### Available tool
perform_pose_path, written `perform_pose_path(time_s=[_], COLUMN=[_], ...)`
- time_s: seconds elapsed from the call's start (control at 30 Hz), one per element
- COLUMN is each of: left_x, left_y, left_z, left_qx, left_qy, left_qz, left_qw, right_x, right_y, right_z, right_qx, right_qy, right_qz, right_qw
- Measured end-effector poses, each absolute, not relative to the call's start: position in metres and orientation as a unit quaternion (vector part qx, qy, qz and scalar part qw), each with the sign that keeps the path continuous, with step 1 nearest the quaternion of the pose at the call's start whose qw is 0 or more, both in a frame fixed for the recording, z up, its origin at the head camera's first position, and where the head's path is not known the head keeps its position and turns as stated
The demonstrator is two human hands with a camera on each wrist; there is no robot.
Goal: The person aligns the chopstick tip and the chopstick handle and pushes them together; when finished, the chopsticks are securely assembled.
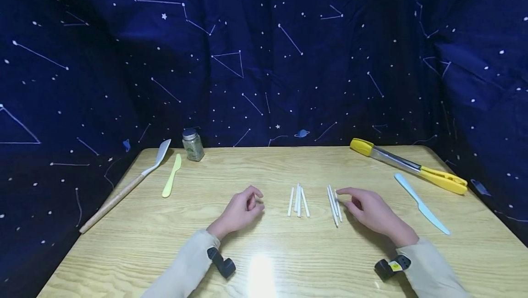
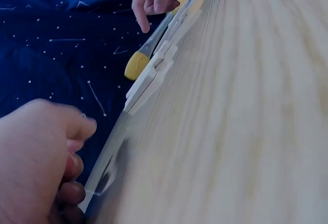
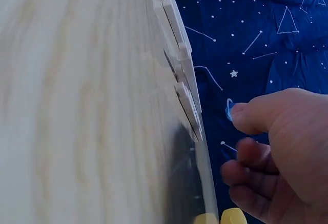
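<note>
Two small groups of short white sticks lie on the wooden table point(image 1: 231, 174). One group point(image 1: 299, 201) is near the middle, the other point(image 1: 334, 206) a little to its right. Beside the right group hovers my right hand point(image 1: 369, 208), its index finger reaching toward the sticks' upper ends. In the right wrist view, that hand point(image 3: 292, 152) has loosely bent fingers with nothing in them. My left hand point(image 1: 239, 211) is left of the middle group, apart from it, fingers loosely curled and holding nothing. The left wrist view shows the same hand point(image 2: 36, 157) beside the sticks point(image 2: 146, 83).
At left lie a spatula point(image 1: 123, 190) with a wooden handle and a pale yellow knife point(image 1: 171, 176). A spice jar point(image 1: 193, 145) stands at the back. Yellow-ended tongs point(image 1: 406, 165) and a light blue knife point(image 1: 421, 204) lie at right. A dark starry cloth point(image 1: 264, 59) hangs behind.
</note>
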State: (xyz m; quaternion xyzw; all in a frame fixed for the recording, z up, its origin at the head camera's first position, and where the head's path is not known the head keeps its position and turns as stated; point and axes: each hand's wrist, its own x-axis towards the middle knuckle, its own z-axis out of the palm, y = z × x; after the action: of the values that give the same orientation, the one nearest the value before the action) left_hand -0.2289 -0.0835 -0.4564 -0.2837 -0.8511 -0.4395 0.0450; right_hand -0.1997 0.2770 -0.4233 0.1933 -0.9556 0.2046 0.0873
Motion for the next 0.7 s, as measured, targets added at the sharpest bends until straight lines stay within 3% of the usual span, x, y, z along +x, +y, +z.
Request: perform_pose_path(time_s=[0.13,0.33,0.7], left_x=[-0.228,-0.231,-0.229], left_y=[-0.076,-0.061,-0.036], left_z=[-0.457,-0.461,-0.465], left_qx=[-0.302,-0.302,-0.296], left_qy=[-0.839,-0.847,-0.881], left_qz=[-0.452,-0.437,-0.364], left_qw=[0.012,0.032,0.061], right_x=[-0.202,-0.205,-0.207], right_y=[0.276,0.277,0.275], right_z=[-0.425,-0.430,-0.433], right_qx=[0.200,0.215,0.221], right_qy=[-0.949,-0.942,-0.932], right_qz=[0.231,0.247,0.285], right_qw=[0.076,0.079,0.027])
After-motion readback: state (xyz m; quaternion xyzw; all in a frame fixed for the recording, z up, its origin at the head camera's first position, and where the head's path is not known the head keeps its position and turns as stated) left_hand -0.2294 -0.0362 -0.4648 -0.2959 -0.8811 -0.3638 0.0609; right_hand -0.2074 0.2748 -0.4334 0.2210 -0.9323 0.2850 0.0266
